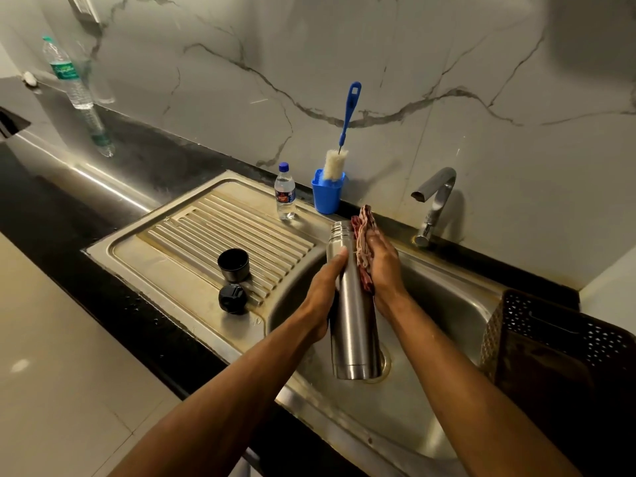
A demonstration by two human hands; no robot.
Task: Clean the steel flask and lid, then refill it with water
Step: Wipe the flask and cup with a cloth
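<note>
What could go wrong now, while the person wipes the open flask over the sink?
1. The left hand alone holds the steel flask while the right hand presses the cloth on it; if wet, it might slip into the sink.
2. The cap and stopper sit loose on the ribbed drainboard and could be knocked.

Both forearms extended forward, left hand (pixel 325 290) curled in a grip, right hand (pixel 380 266) flat-fingered, pressing inward
</note>
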